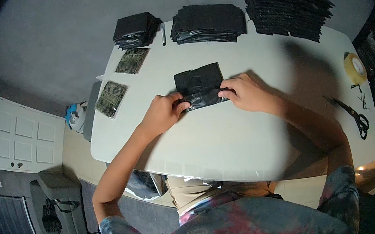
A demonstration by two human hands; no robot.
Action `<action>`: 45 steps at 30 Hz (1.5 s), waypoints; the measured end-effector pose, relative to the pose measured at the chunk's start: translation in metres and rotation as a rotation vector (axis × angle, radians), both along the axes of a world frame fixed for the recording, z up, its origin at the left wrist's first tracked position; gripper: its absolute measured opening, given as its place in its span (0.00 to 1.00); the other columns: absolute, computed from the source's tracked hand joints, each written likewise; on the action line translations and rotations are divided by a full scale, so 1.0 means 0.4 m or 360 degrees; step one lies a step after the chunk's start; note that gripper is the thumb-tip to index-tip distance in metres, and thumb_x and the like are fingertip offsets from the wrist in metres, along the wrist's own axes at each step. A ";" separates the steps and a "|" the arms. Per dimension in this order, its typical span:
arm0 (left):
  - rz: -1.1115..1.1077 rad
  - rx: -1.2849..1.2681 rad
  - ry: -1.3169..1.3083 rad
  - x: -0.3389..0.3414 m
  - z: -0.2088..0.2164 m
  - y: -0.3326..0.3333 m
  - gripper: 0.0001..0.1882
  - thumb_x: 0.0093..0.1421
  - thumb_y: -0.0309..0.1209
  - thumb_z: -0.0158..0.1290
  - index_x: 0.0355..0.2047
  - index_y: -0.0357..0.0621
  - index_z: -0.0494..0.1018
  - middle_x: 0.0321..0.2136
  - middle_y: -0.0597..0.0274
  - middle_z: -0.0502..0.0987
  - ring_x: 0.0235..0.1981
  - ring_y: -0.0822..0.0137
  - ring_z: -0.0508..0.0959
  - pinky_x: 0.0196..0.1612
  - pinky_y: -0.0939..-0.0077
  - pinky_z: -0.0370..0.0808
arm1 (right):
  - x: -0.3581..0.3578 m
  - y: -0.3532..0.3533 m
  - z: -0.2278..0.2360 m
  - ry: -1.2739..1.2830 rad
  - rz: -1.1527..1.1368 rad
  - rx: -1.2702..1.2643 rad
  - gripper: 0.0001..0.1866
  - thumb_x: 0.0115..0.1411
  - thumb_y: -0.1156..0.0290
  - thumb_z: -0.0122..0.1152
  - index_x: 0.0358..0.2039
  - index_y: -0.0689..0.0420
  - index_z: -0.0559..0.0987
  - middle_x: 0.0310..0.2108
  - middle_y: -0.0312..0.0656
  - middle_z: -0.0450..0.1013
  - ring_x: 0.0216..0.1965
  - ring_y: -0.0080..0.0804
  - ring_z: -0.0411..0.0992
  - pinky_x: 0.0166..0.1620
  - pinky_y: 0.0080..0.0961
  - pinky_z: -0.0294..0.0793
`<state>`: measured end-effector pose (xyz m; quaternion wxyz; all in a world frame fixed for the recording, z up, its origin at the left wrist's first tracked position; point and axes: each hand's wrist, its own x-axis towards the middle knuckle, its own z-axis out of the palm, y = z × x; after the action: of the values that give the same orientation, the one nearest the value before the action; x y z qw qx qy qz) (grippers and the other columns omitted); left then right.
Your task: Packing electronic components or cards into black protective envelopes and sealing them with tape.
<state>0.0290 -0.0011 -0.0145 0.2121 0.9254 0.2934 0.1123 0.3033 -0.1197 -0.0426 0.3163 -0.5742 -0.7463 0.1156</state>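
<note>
Left hand and right hand pinching a black packet, black stack beyond the grip, scissors right of it

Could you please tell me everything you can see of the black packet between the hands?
The black packet is flat and roughly rectangular, seemingly plastic. Its upper part looks fairly smooth; its lower part is creased and shinier. It lies slightly askew on the white table, the left hand and right hand gripping its lower sides. Its contents are hidden.
</note>
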 end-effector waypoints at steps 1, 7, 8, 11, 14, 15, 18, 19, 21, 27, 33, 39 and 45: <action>0.0056 -0.0019 0.0010 0.002 -0.001 -0.001 0.18 0.64 0.41 0.65 0.38 0.35 0.80 0.17 0.45 0.76 0.20 0.47 0.79 0.27 0.58 0.73 | -0.001 0.000 0.006 -0.0036 -0.0037 -0.0051 0.16 0.68 0.59 0.64 0.37 0.63 0.83 0.26 0.51 0.79 0.30 0.50 0.78 0.38 0.44 0.75; 0.0118 -0.0102 -0.0125 0.015 0.009 -0.011 0.23 0.62 0.41 0.66 0.51 0.38 0.80 0.17 0.49 0.77 0.19 0.49 0.79 0.29 0.60 0.76 | -0.024 -0.006 0.039 -0.0111 -0.0197 -0.0208 0.11 0.67 0.65 0.65 0.40 0.61 0.82 0.27 0.50 0.80 0.31 0.45 0.81 0.38 0.43 0.76; 0.0144 -0.0079 -0.0049 0.014 0.012 -0.011 0.24 0.61 0.41 0.67 0.52 0.39 0.81 0.16 0.51 0.77 0.19 0.50 0.79 0.30 0.60 0.76 | -0.028 -0.005 0.043 0.0054 -0.0222 -0.0307 0.10 0.67 0.67 0.66 0.41 0.61 0.82 0.27 0.50 0.80 0.31 0.44 0.81 0.39 0.43 0.77; 0.0130 0.0059 0.0115 0.025 0.028 -0.014 0.25 0.57 0.41 0.70 0.51 0.39 0.82 0.22 0.48 0.80 0.23 0.50 0.81 0.33 0.60 0.79 | -0.031 -0.004 0.043 0.0019 -0.0262 -0.0269 0.11 0.65 0.71 0.67 0.45 0.61 0.80 0.29 0.50 0.81 0.27 0.41 0.80 0.38 0.42 0.78; 0.0018 0.0229 -0.0004 0.010 0.016 0.003 0.24 0.54 0.40 0.72 0.46 0.39 0.85 0.35 0.44 0.83 0.33 0.48 0.84 0.41 0.58 0.80 | -0.040 -0.006 0.057 -0.0314 -0.0338 -0.0295 0.13 0.64 0.71 0.67 0.49 0.59 0.79 0.46 0.52 0.81 0.40 0.41 0.81 0.44 0.42 0.79; 0.0034 0.0226 -0.0014 0.008 0.011 0.008 0.24 0.54 0.40 0.72 0.46 0.39 0.85 0.35 0.44 0.83 0.33 0.48 0.84 0.41 0.58 0.80 | -0.046 -0.009 0.065 -0.0327 -0.0324 -0.0296 0.13 0.64 0.71 0.67 0.49 0.59 0.79 0.46 0.52 0.81 0.40 0.41 0.81 0.44 0.42 0.79; -0.0249 0.0725 -0.0434 0.015 -0.010 0.039 0.24 0.53 0.41 0.72 0.43 0.36 0.84 0.44 0.42 0.82 0.43 0.42 0.82 0.53 0.55 0.77 | -0.074 -0.007 0.090 -0.0571 -0.0194 -0.0006 0.19 0.67 0.67 0.64 0.55 0.61 0.78 0.64 0.57 0.68 0.61 0.46 0.72 0.59 0.45 0.74; -0.0317 0.0635 -0.0359 0.008 -0.023 0.058 0.26 0.54 0.41 0.71 0.47 0.35 0.82 0.44 0.42 0.81 0.45 0.41 0.81 0.58 0.53 0.74 | -0.100 0.019 0.081 -0.0661 -0.0030 0.0130 0.24 0.69 0.63 0.60 0.60 0.64 0.74 0.70 0.57 0.61 0.68 0.50 0.62 0.66 0.47 0.66; -0.0368 0.0533 -0.0288 0.000 -0.024 0.064 0.29 0.55 0.42 0.70 0.51 0.34 0.79 0.44 0.43 0.80 0.47 0.40 0.80 0.63 0.52 0.71 | -0.127 0.063 0.044 -0.0750 0.0152 0.0258 0.29 0.72 0.59 0.56 0.65 0.66 0.71 0.75 0.57 0.54 0.75 0.53 0.52 0.73 0.49 0.58; -0.0104 -0.0083 0.0140 0.005 -0.010 0.048 0.43 0.63 0.45 0.63 0.70 0.37 0.59 0.72 0.45 0.62 0.72 0.42 0.64 0.74 0.37 0.55 | -0.115 0.114 -0.024 -0.0773 0.0178 0.0037 0.38 0.77 0.51 0.43 0.72 0.71 0.57 0.76 0.59 0.50 0.78 0.54 0.45 0.77 0.50 0.48; -0.0234 0.0276 -0.0014 -0.020 -0.084 0.063 0.38 0.70 0.45 0.55 0.74 0.41 0.58 0.74 0.47 0.59 0.75 0.50 0.58 0.75 0.36 0.49 | -0.131 0.110 -0.001 -0.0670 0.0103 -0.0111 0.35 0.78 0.55 0.40 0.76 0.65 0.52 0.79 0.52 0.46 0.79 0.46 0.43 0.78 0.45 0.42; -0.0233 0.0214 -0.0065 -0.023 -0.092 0.070 0.32 0.73 0.42 0.49 0.72 0.40 0.62 0.73 0.48 0.60 0.75 0.50 0.58 0.75 0.38 0.48 | -0.133 0.111 -0.009 -0.0755 0.0083 -0.0025 0.34 0.77 0.55 0.44 0.73 0.66 0.58 0.77 0.52 0.50 0.78 0.47 0.48 0.77 0.48 0.47; -0.0269 0.0432 -0.0038 -0.034 -0.101 0.074 0.29 0.75 0.43 0.44 0.68 0.34 0.66 0.72 0.45 0.63 0.74 0.51 0.61 0.74 0.39 0.54 | -0.144 0.117 0.000 -0.0772 0.0066 -0.0028 0.32 0.76 0.57 0.46 0.73 0.66 0.60 0.77 0.50 0.52 0.78 0.46 0.50 0.76 0.49 0.49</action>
<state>0.0152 0.0285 -0.0549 0.0974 0.9655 0.1942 0.1437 0.2457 -0.0730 -0.0426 0.1203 -0.5725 -0.8109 -0.0127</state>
